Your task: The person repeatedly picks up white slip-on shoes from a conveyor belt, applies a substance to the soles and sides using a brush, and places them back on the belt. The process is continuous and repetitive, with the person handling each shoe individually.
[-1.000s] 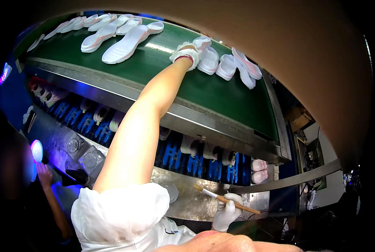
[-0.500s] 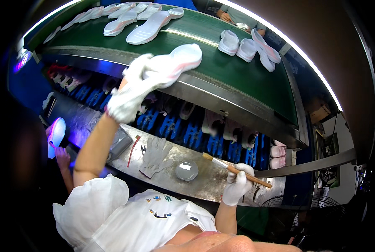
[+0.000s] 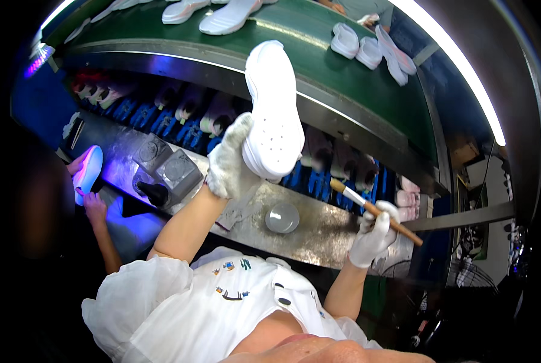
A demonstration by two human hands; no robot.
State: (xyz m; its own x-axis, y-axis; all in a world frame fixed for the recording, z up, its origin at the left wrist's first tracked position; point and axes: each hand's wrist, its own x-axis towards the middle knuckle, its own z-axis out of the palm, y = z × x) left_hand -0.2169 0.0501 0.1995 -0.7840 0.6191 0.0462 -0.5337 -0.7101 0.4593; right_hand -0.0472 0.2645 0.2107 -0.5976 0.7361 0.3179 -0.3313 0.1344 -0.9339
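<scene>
My left hand [image 3: 229,162], in a worn white glove, grips a white perforated clog shoe [image 3: 275,112] by its lower end and holds it upright over the metal bench [image 3: 319,233]. To the right, my right hand [image 3: 373,235], also gloved in white, is closed on a wooden-handled brush [image 3: 373,210] whose bristles point up and left toward the shoe without touching it. A small round metal tin [image 3: 282,217] sits on the bench between my two hands.
A green conveyor belt [image 3: 319,45] carries several white shoes [image 3: 367,48] behind the bench. Blue racks of shoe forms [image 3: 180,112] line the space below it. At left another person's hand [image 3: 77,169] holds a sole [image 3: 88,169] under violet light, beside grey metal boxes [image 3: 177,172].
My left hand has brought the white shoe from the belt down toward me and turned it upright. My right hand has raised the brush a little.
</scene>
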